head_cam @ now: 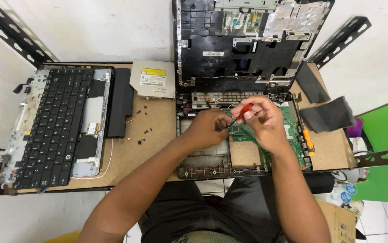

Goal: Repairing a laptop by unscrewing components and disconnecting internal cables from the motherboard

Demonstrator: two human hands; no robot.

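A disassembled laptop base (203,168) lies on the brown table with a green circuit board (293,139) inside it. My right hand (266,123) grips a small screwdriver with a red handle (246,109), its dark tip angled down toward the board. My left hand (209,128) rests over the board just left of the tip, fingers curled against it; whether it pinches anything is hidden. The laptop's lid and upper frame (243,45) stand open behind the base.
A removed keyboard panel (56,126) lies at the left, a long black battery (121,101) beside it, and a silver optical drive (153,78) behind. Several tiny black screws (144,130) lie scattered mid-table. Dark cloth pieces (326,114) and an orange tool (308,139) sit at the right.
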